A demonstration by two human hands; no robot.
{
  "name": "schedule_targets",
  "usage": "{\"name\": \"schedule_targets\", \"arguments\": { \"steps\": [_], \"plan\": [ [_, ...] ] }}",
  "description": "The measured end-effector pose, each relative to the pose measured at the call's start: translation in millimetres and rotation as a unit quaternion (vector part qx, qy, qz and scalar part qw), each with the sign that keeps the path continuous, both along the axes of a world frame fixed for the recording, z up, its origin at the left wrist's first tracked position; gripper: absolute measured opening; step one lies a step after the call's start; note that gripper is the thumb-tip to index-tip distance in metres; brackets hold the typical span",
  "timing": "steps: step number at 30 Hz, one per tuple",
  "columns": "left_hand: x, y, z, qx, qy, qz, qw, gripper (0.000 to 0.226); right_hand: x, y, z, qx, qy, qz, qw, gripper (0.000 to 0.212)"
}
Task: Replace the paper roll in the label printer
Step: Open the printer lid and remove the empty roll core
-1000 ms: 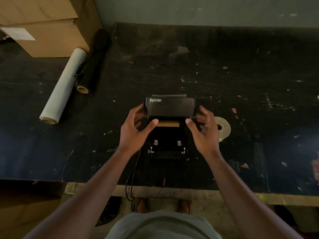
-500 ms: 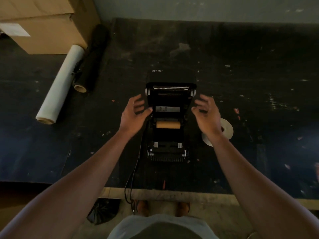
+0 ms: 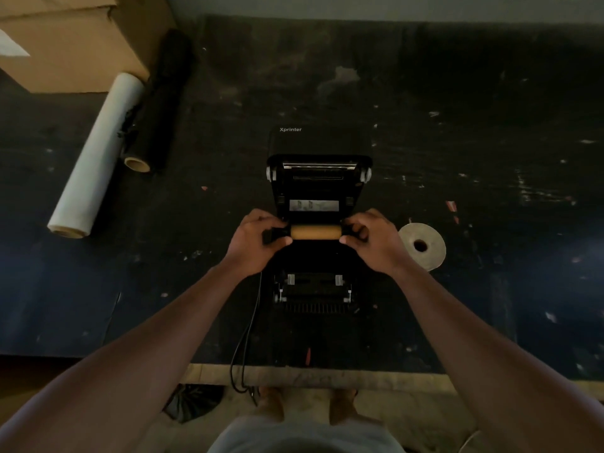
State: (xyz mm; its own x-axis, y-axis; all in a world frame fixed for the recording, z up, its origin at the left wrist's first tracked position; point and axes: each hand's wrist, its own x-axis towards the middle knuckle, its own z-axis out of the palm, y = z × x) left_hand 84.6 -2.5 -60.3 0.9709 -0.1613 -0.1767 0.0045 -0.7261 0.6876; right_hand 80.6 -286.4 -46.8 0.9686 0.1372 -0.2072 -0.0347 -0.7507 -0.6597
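A black label printer sits in the middle of the dark table with its lid swung fully open and leaning back. Across the paper bay lies a bare brown cardboard core on a black spindle. My left hand pinches the spindle's left end. My right hand pinches its right end. A full white paper roll lies flat on the table just right of the printer, beside my right wrist.
At the far left lie a long white film roll and a black roll, with a cardboard box behind them. The printer's black cable hangs over the table's front edge.
The lid went from half raised to fully open. Both hands then left the lid's sides and came down onto the two ends of the core's spindle.
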Motion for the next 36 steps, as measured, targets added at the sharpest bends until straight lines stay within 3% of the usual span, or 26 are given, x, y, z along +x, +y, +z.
{"name": "schedule_targets", "arguments": {
  "steps": [3, 6, 11, 16, 17, 20, 23, 27, 31, 33, 35, 36],
  "plan": [
    [-2, -1, 25, -0.127, 0.050, 0.037, 0.990, 0.035, -8, -2, 29, 0.148, 0.029, -0.054, 0.987, 0.028],
    [-23, -12, 43, -0.197, 0.079, 0.073, 0.974, 0.026, -37, -2, 51, 0.264, 0.067, -0.104, 0.956, 0.025],
    [-78, -33, 39, -0.243, 0.137, 0.121, 0.953, 0.012, -105, -7, 43, 0.326, 0.123, -0.191, 0.918, 0.017],
    [-123, -52, 24, -0.269, 0.200, 0.187, 0.924, 0.013, -157, -36, 15, 0.363, 0.175, -0.293, 0.867, 0.016],
    [-128, -55, 23, -0.269, 0.199, 0.193, 0.922, 0.013, -163, -48, 7, 0.330, 0.168, -0.318, 0.873, 0.018],
    [-137, -70, 22, -0.248, 0.201, 0.183, 0.930, 0.012, -171, -92, -25, 0.109, 0.098, -0.339, 0.929, 0.024],
    [-138, -90, 23, -0.207, 0.198, 0.151, 0.946, 0.012, -162, -131, -50, -0.053, 0.061, -0.288, 0.954, 0.021],
    [-134, -121, 26, -0.170, 0.183, 0.114, 0.962, 0.017, -143, -161, -73, -0.145, 0.058, -0.247, 0.956, 0.041],
    [-132, -147, 22, -0.137, 0.169, 0.090, 0.972, 0.016, -139, -168, -78, -0.179, 0.044, -0.216, 0.959, 0.050],
    [-131, -158, 19, -0.127, 0.167, 0.080, 0.974, 0.016, -144, -166, -69, -0.115, 0.025, -0.247, 0.962, 0.048],
    [-131, -168, 16, -0.116, 0.168, 0.070, 0.976, 0.016, -154, -158, -54, 0.082, 0.070, -0.290, 0.951, 0.036],
    [-130, -174, 14, -0.113, 0.171, 0.064, 0.977, 0.017, -162, -153, -47, 0.211, 0.125, -0.300, 0.922, 0.034]
  ]
}}
